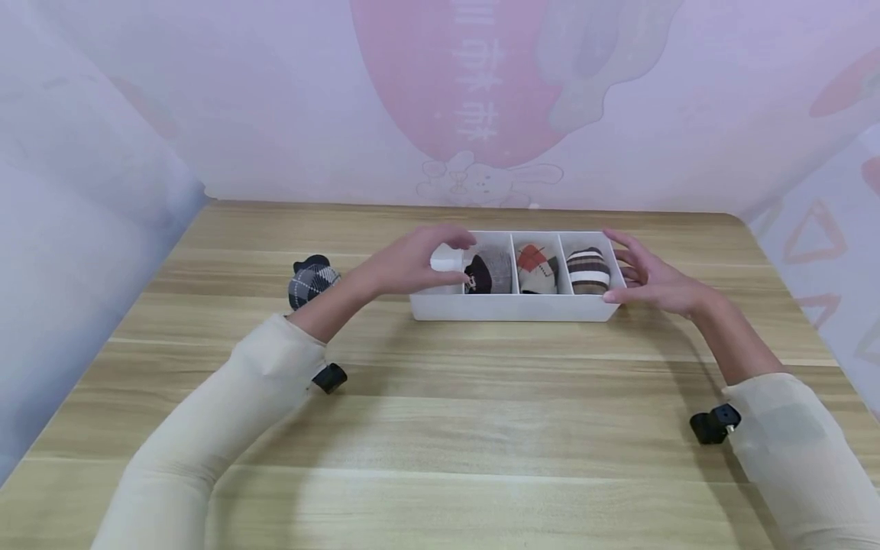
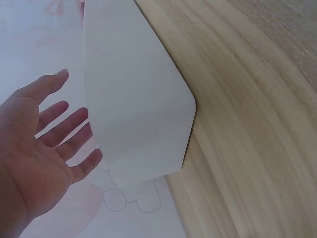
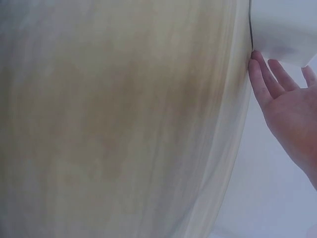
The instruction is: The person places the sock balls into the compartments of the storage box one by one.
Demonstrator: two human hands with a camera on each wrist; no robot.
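I had both open hands, left hand (image 1: 419,260) and right hand (image 1: 649,279), flanking the white plastic divided sock tray (image 1: 509,307) near the table's far edge, gripping nothing.

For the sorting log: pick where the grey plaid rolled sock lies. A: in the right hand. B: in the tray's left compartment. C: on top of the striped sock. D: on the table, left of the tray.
D: the grey plaid sock lies on the wooden table, outside and left of the white tray.

Light wooden table (image 1: 440,443), pale printed backdrop (image 1: 275,99) (pink motif, rabbit)
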